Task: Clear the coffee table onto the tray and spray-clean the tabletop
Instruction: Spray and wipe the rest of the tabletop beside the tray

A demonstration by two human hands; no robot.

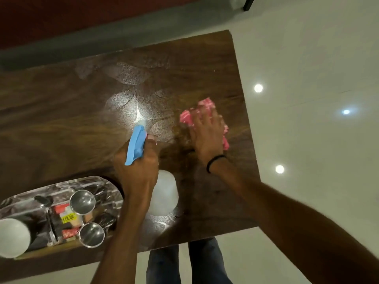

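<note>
Left hand point(137, 171) grips spray bottle point(136, 144); right hand point(207, 136) flat, pressing cloth point(205, 105) on tabletop point(61, 119).

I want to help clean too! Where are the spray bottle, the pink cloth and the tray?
spray bottle point(135, 144): head view, on its blue trigger top.
pink cloth point(206, 105): head view, on its bunched far end.
tray point(61, 184): head view, on its shiny far rim.

Pale glossy floor point(307, 58), three bright light reflections point(258, 88), dark red surface point(61, 17), grey band point(102, 41), black post point(248, 3) top right
</note>
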